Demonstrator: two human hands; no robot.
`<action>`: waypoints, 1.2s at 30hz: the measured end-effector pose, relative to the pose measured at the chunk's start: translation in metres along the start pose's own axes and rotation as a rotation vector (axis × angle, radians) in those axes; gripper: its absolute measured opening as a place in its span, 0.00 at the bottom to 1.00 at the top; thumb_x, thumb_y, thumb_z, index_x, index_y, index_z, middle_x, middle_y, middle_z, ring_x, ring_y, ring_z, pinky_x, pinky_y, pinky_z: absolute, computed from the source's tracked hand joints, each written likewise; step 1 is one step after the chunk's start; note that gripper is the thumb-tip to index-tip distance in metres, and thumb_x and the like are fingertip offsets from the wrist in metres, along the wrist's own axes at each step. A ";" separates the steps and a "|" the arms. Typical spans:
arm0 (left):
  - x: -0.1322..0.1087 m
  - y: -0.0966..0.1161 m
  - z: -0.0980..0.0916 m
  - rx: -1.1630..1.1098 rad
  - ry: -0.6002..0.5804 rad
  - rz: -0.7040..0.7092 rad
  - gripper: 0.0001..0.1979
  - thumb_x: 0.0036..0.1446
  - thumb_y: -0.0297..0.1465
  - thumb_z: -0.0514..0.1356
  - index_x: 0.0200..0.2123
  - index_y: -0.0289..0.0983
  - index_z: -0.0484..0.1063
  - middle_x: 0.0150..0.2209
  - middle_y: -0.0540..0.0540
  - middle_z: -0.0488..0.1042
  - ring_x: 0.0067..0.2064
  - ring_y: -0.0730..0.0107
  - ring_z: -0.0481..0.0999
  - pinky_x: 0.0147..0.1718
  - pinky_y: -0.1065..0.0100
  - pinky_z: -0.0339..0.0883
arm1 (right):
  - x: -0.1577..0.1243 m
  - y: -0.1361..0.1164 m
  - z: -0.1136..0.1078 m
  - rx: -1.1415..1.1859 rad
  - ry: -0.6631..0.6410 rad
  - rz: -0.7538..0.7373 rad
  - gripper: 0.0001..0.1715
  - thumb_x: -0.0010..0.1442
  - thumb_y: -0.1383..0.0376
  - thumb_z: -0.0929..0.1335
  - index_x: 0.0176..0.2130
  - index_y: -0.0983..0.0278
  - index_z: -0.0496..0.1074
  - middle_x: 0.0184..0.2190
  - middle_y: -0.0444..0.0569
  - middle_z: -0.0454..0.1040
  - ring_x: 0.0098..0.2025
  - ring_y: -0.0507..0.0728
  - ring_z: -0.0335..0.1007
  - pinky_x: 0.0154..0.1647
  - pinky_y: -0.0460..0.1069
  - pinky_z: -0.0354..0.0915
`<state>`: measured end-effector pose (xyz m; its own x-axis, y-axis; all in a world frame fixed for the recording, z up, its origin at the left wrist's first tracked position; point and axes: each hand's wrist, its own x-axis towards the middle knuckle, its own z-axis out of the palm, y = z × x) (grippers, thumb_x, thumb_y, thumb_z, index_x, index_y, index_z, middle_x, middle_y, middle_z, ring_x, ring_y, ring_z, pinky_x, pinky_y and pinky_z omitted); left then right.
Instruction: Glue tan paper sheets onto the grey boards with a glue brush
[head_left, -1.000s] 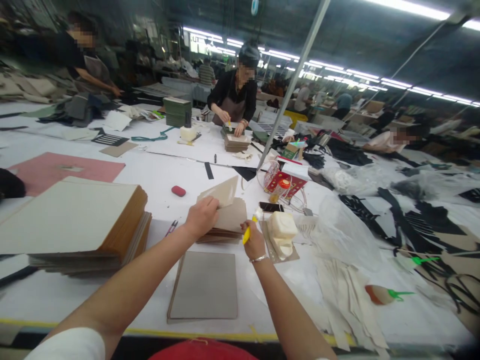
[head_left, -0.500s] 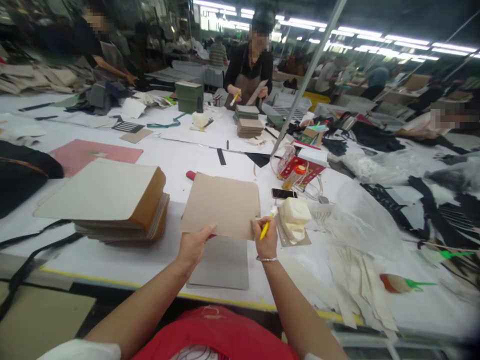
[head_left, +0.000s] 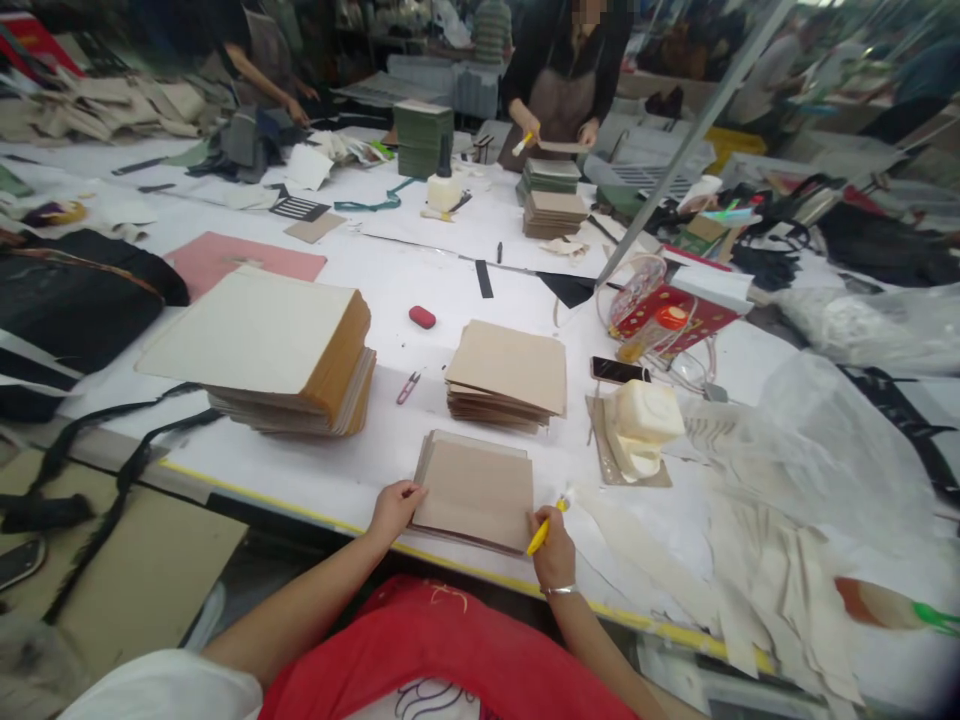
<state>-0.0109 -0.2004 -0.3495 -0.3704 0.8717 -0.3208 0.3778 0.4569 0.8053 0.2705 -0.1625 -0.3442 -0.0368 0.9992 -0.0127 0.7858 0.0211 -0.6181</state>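
A brown board [head_left: 476, 495] lies over grey boards close to the table's front edge, slightly out of line with them. Its left edge is pinched by my left hand [head_left: 394, 508], fingers closed. My right hand [head_left: 553, 550] grips a yellow-handled brush [head_left: 537, 537], its pale bristles pointing away from me, while the fingers touch the board's right edge. Just behind is a pile of brown boards [head_left: 506, 362]. To the right, a cream glue container [head_left: 649, 412] rests on a smeared piece of board. Pink thread snips [head_left: 409, 388] lie left of the brown pile.
A tall stack of larger boards [head_left: 259, 330] stands at left. A red case [head_left: 421, 317], a phone [head_left: 616, 370] and a red box [head_left: 679, 310] lie farther back. Fabric strips [head_left: 780, 590] cover the right front. Across the table, a co-worker [head_left: 562, 75] holds a brush and a panel.
Both hands have brought the brown board down and toward me, onto the grey boards. The brown pile and snips behind it now show. The view has tilted downward.
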 end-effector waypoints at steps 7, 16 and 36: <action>0.026 -0.011 0.005 0.111 0.016 -0.043 0.16 0.47 0.41 0.54 0.20 0.35 0.69 0.19 0.51 0.69 0.25 0.71 0.67 0.23 0.73 0.55 | 0.019 0.005 0.021 -0.120 -0.033 -0.012 0.18 0.58 0.53 0.55 0.33 0.62 0.62 0.22 0.46 0.66 0.25 0.56 0.64 0.25 0.47 0.55; 0.037 -0.013 0.007 0.168 -0.004 -0.128 0.15 0.46 0.41 0.55 0.18 0.35 0.67 0.18 0.51 0.67 0.23 0.72 0.65 0.22 0.73 0.54 | 0.024 0.006 0.031 -0.193 -0.089 -0.003 0.16 0.58 0.55 0.56 0.35 0.63 0.63 0.22 0.46 0.67 0.25 0.55 0.64 0.24 0.46 0.54; 0.046 -0.020 0.010 0.228 -0.071 -0.195 0.17 0.44 0.44 0.56 0.19 0.36 0.68 0.17 0.51 0.68 0.21 0.72 0.65 0.20 0.73 0.52 | 0.033 0.008 0.035 -0.396 -0.199 -0.016 0.09 0.59 0.63 0.58 0.38 0.65 0.62 0.25 0.47 0.69 0.28 0.52 0.64 0.26 0.45 0.51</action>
<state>-0.0266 -0.1677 -0.3852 -0.3970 0.7704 -0.4988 0.4896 0.6375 0.5949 0.2542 -0.1303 -0.3768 -0.1388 0.9738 -0.1802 0.9588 0.0865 -0.2707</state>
